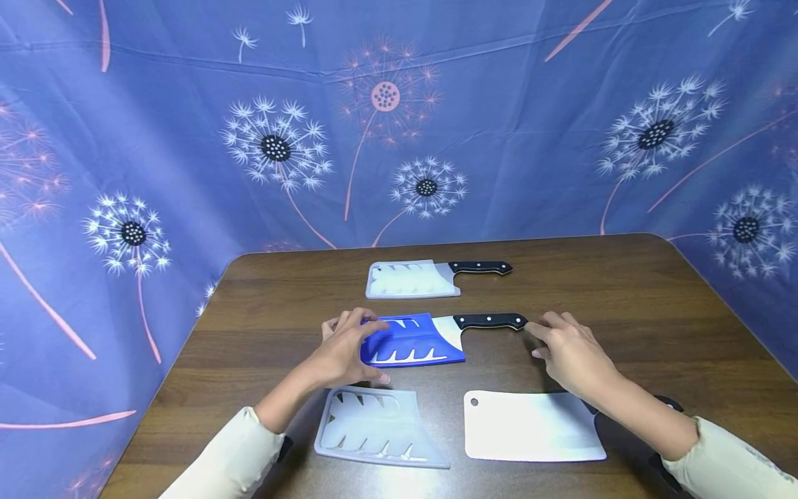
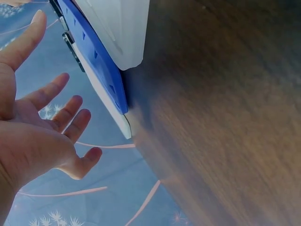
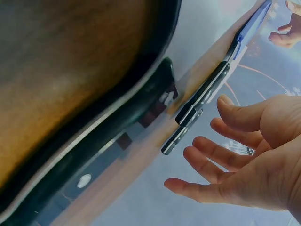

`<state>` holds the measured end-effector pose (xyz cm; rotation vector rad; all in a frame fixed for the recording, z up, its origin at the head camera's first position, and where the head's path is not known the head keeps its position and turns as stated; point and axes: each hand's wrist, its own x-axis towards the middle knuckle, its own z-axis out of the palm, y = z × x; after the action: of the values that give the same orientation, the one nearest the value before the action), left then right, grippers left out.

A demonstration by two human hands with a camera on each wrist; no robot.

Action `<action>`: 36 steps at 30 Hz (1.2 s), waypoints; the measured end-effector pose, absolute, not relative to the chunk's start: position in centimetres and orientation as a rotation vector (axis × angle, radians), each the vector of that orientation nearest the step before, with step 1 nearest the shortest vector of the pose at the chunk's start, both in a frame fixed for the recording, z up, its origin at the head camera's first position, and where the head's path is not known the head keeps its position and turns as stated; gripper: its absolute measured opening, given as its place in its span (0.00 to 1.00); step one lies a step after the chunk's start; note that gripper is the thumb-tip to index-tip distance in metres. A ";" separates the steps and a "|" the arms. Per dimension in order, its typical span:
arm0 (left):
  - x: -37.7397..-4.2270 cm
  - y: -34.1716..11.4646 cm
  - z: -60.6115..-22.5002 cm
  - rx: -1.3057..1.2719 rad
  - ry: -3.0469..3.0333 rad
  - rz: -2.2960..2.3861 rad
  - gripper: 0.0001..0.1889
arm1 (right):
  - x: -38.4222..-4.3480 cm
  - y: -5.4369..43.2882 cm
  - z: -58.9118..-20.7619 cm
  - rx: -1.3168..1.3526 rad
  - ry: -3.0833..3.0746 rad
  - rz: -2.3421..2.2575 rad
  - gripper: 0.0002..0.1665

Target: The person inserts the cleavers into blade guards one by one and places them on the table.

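In the head view, a cleaver in a blue blade cover (image 1: 405,339) lies mid-table, its black riveted handle (image 1: 489,321) pointing right. Fingers spread, my left hand (image 1: 346,346) hovers around the left end of that cover; the left wrist view shows the hand (image 2: 42,117) gripping nothing. My right hand (image 1: 573,350) is at the handle's tip, fingers loosely bent; contact is unclear from above, and nothing is in its grasp in the right wrist view. Nearer me lie an empty translucent white cover (image 1: 380,426) and a bare cleaver blade (image 1: 533,426), its handle partly hidden beneath my right forearm.
Farther back on the brown wooden table (image 1: 280,277) rests a smaller cleaver in a translucent white cover (image 1: 411,279), black handle to the right. A blue dandelion-patterned cloth (image 1: 499,138) hangs behind and beside the table.
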<state>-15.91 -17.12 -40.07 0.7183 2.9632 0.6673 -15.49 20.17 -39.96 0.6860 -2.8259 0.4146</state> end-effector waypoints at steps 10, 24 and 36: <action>-14.6 -17.2 -39.6 0.762 2.916 0.599 0.43 | -14.6 20.8 -40.5 0.652 -2.824 0.437 0.25; -13.1 -17.1 -39.2 0.788 2.874 0.528 0.46 | -13.5 22.0 -40.5 0.523 -2.861 0.418 0.23; -11.5 -16.8 -39.2 0.814 2.883 0.441 0.51 | -13.0 23.2 -40.4 0.545 -2.914 0.364 0.25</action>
<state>-11.53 -16.81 -39.15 0.8142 2.8829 0.4409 -13.04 23.23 -40.41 0.5452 -2.9137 0.3643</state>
